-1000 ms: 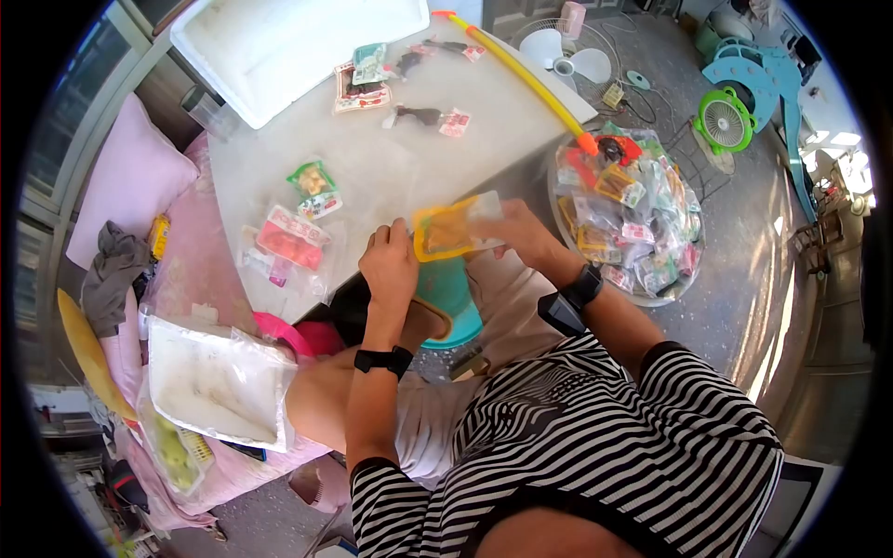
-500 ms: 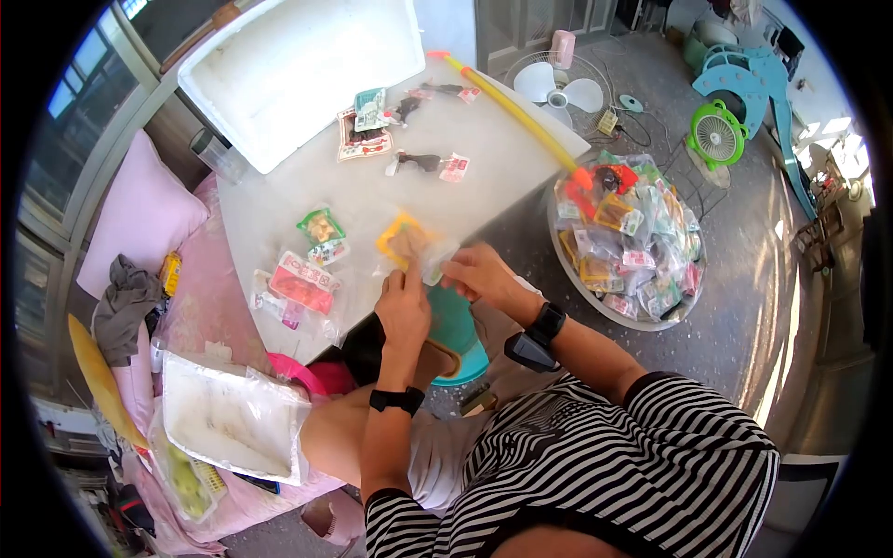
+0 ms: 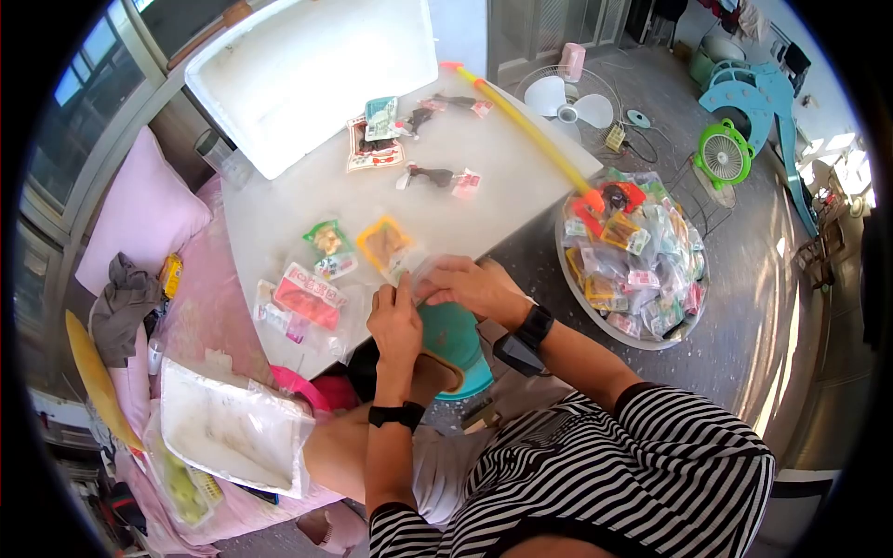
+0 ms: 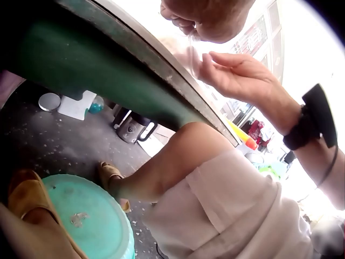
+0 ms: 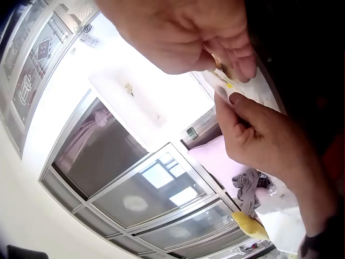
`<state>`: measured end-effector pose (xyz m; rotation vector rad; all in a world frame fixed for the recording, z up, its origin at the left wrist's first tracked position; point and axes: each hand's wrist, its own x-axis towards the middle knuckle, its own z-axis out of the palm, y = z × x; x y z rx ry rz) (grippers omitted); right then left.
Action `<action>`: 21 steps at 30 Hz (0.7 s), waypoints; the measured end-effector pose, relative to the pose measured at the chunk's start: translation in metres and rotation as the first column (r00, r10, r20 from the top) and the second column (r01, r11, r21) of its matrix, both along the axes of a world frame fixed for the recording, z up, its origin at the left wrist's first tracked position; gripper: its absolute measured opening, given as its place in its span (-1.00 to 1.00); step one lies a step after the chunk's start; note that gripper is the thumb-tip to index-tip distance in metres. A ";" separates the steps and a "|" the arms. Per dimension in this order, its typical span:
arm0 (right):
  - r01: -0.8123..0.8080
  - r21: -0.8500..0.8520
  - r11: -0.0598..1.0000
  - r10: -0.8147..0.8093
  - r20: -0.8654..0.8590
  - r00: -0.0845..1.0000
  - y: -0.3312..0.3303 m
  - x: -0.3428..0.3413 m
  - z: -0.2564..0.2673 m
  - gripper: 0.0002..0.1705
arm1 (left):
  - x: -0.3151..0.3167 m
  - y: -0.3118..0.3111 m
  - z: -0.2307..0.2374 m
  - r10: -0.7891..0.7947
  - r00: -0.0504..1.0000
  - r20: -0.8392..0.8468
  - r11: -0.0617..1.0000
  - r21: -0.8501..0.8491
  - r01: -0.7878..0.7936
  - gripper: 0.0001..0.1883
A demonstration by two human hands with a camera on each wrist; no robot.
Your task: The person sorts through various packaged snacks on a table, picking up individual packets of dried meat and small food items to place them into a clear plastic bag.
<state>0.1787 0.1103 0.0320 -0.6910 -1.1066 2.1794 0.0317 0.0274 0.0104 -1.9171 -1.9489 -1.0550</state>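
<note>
A yellow-edged clear food packet (image 3: 384, 244), brown inside, lies over the near part of the table, its clear end reaching back to both hands. My left hand (image 3: 395, 325) pinches that clear end between thumb and fingers, as the right wrist view also shows. Close on its right, my right hand (image 3: 474, 286) holds the clear film with its fingertips. In the left wrist view the film stretches between the right hand (image 4: 242, 78) and the left hand (image 4: 210, 19). Left of the packet lie a green packet (image 3: 327, 240) and a red-and-white packet (image 3: 312, 296).
Several dark items with tags lie farther back on the table (image 3: 279, 209), near a white foam box (image 3: 312, 84). A yellow tube (image 3: 530, 130) runs along the right edge. A round tub heaped with packets (image 3: 633, 260) stands right. Below is a turquoise stool (image 3: 456, 349).
The yellow-edged packet has moved left and away from the body, down over the table. My right hand has come left to the packet's clear end, close to the left hand.
</note>
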 end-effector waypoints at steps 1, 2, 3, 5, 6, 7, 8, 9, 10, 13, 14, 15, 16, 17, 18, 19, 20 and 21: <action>-0.025 0.040 0.999 0.021 0.093 0.995 0.004 0.009 -0.001 -0.70 | -0.002 0.000 -0.002 0.029 1.000 0.008 1.000 -0.013 -0.029 -0.61; -0.054 0.075 0.996 0.040 0.187 0.982 0.007 0.019 -0.002 -0.70 | -0.003 0.001 -0.005 0.019 1.000 0.014 0.999 -0.026 -0.019 -0.61; -0.093 0.104 0.990 0.060 0.281 0.958 0.009 0.029 -0.004 -0.69 | -0.003 0.003 -0.008 0.014 1.000 0.022 0.999 -0.042 -0.013 -0.61; -0.097 0.144 0.985 0.029 0.416 0.909 0.017 0.042 0.003 -0.66 | -0.003 0.002 -0.015 0.020 1.000 0.013 0.997 -0.080 -0.019 -0.60; -0.064 0.184 0.981 -0.019 0.420 0.907 0.021 0.048 0.007 -0.68 | -0.003 0.005 -0.019 0.022 1.000 -0.007 0.995 -0.096 -0.022 -0.60; -0.030 0.225 0.974 -0.069 0.420 0.905 0.026 0.054 0.010 -0.70 | -0.003 0.007 -0.021 0.021 0.999 -0.028 0.994 -0.111 -0.024 -0.59; 0.003 0.246 0.969 -0.108 0.414 0.904 0.029 0.057 0.013 -0.70 | -0.004 0.008 -0.022 0.016 0.999 -0.033 0.994 -0.109 -0.019 -0.59; 0.038 0.268 0.963 -0.149 0.406 0.902 0.032 0.060 0.015 -0.71 | -0.004 0.008 -0.022 0.021 0.999 -0.030 0.992 -0.122 -0.024 -0.59; 0.041 0.286 0.957 -0.157 0.397 0.904 0.037 0.062 0.014 -0.71 | -0.005 0.008 -0.022 0.024 0.999 -0.028 0.991 -0.132 -0.028 -0.59; 0.042 0.328 0.944 -0.183 0.413 0.892 0.052 0.061 0.008 -0.69 | -0.004 0.009 -0.021 0.026 1.000 -0.004 0.992 -0.124 -0.026 -0.60; 0.047 0.337 0.940 -0.194 0.417 0.888 0.055 0.060 0.007 -0.69 | -0.005 0.010 -0.021 0.020 1.000 0.004 0.993 -0.114 -0.019 -0.61; 0.054 0.348 0.936 -0.207 0.420 0.884 0.059 0.057 0.008 -0.69 | -0.006 0.009 -0.021 0.011 1.000 0.012 0.994 -0.105 -0.010 -0.62; 0.063 0.359 0.931 -0.223 0.423 0.879 0.062 0.055 0.007 -0.69 | -0.007 0.010 -0.023 0.017 1.000 0.014 0.995 -0.102 -0.015 -0.62; 0.059 0.390 0.919 -0.239 0.432 0.870 0.067 0.052 0.004 -0.69 | -0.007 0.011 -0.024 0.018 1.000 0.017 0.995 -0.098 -0.016 -0.62; 0.058 0.424 0.904 -0.261 0.440 0.859 0.073 0.050 0.002 -0.69 | -0.008 0.011 -0.024 0.013 1.000 0.019 0.996 -0.091 -0.011 -0.62; 0.063 0.460 0.886 -0.291 0.445 0.847 0.079 0.049 0.001 -0.69 | -0.009 0.010 -0.024 0.014 1.000 0.025 0.996 -0.086 -0.012 -0.62; 0.061 0.490 0.869 -0.316 0.456 0.832 0.084 0.047 0.001 -0.69 | -0.009 0.010 -0.022 0.007 0.999 0.032 0.997 -0.077 -0.005 -0.62; 0.075 0.521 0.850 -0.344 0.442 0.828 0.090 0.045 0.002 -0.70 | -0.008 0.012 -0.020 -0.008 0.999 0.041 0.998 -0.063 0.011 -0.62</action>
